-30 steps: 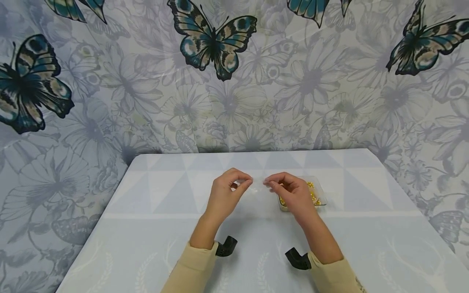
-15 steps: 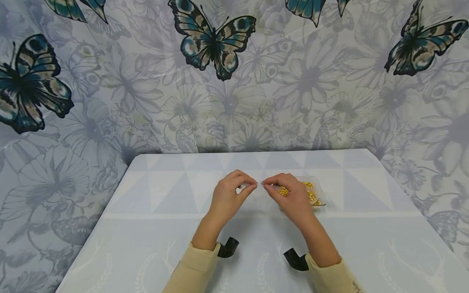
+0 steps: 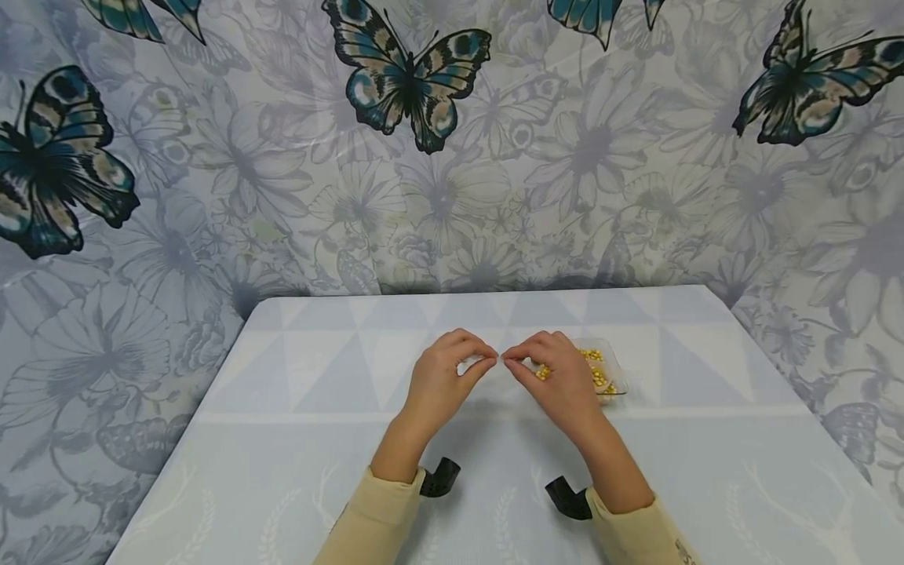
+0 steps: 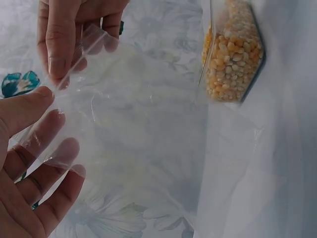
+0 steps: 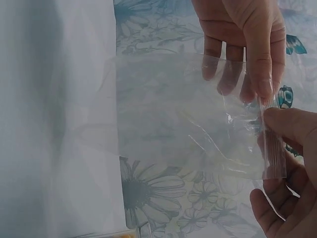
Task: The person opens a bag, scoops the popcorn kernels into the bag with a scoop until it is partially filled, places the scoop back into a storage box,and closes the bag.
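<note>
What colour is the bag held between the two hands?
The bag is clear and colourless, with no print visible; it shows best in the right wrist view.

Pale grey floral wall covering [image 3: 360, 205] with teal-and-black butterflies [image 3: 410, 78] toward twelve o'clock, white-and-grey triangle-patterned tabletop [image 3: 497, 455] toward six

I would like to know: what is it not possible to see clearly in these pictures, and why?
Head view: the left part of the corn container, hidden by the right hand.
Head view: the print on the right sleeve, too small to read.
Right wrist view: most of the container, cut off by the bottom edge.
Wrist views: whether the clear bag's seal is open; transparent, partly covered.
</note>
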Motion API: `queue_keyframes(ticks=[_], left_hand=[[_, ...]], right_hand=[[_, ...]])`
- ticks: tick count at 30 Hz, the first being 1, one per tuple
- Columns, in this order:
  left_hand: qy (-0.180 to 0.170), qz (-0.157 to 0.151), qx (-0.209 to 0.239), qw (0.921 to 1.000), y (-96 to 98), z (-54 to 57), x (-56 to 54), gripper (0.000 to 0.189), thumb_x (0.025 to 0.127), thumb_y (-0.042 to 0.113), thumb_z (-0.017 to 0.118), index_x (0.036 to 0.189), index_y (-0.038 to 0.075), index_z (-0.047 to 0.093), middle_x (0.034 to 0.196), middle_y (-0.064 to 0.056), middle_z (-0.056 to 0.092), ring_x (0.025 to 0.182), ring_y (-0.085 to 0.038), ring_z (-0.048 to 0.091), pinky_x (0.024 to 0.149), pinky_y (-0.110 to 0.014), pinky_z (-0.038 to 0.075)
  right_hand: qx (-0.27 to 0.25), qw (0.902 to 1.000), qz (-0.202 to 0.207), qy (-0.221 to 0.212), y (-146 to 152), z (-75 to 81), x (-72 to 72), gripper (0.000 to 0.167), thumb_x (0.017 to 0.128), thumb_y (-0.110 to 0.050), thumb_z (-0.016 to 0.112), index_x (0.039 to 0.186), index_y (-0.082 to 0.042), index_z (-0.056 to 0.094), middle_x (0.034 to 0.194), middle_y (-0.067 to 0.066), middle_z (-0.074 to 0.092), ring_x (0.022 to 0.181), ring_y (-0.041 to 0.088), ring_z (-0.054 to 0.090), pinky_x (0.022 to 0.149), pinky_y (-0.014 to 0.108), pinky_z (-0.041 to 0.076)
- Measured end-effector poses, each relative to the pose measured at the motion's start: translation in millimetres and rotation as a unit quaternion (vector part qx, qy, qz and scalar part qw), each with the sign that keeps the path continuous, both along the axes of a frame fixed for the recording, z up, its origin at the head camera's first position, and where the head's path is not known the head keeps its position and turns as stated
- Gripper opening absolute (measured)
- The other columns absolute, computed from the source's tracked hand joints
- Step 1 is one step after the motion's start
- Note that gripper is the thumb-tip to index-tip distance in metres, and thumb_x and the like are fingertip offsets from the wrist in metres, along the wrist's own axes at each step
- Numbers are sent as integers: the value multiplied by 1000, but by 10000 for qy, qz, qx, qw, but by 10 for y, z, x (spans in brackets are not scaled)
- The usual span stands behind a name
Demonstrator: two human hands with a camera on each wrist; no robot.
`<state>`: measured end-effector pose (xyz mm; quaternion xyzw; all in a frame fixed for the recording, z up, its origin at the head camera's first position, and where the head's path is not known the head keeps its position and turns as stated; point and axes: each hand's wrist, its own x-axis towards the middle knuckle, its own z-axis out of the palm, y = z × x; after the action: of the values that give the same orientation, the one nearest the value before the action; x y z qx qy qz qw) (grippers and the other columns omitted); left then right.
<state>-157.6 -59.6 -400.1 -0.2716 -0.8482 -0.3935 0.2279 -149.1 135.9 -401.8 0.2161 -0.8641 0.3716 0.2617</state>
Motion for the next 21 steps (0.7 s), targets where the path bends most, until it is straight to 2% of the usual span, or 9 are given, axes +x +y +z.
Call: queue_keyframes(ticks=[4,10,14,17,21], left_hand=[[-12,-7,99,10000,-30,29,-30,14,87,19,77,100,18,76,101,6,69,91,-13,64,76,-27,54],[96,320,327,9989,-74,90,-70,32,85,15,79,115,13,69,113,-1,64,101,-19,59,87,-35,53],[15,397,428,9983,-90,100,-100,27,85,16,78,110,13,69,110,-1,63,102,-19,58,88,-36,52],[-43,289,426,9987,-94,84,-118,18,87,17,77,104,14,71,105,0,64,98,-18,59,85,-35,52],[-76,48,368,9993,-98,54,-136,10,89,17,75,99,15,72,95,2,66,90,-17,60,78,-31,53]], right_hand=[[-55,9996,-239,-101,-12,34,-19,9,82,-14,81,89,-18,80,85,-6,69,77,17,54,67,29,44],[-292,9964,-790,-111,-13,46,-64,7,82,-15,81,89,-15,79,81,-3,68,75,17,55,66,26,47],[-604,9916,-1131,-176,-35,49,-75,5,84,-15,80,88,-12,80,77,-2,67,68,13,51,62,23,44],[-1007,9857,-1262,-480,-61,61,-69,6,86,-17,78,88,-11,80,74,-1,65,64,10,47,57,21,40],[-1663,9705,-1202,-1262,-97,78,-60,10,89,-21,75,93,-13,81,81,2,69,67,7,52,59,18,42]])
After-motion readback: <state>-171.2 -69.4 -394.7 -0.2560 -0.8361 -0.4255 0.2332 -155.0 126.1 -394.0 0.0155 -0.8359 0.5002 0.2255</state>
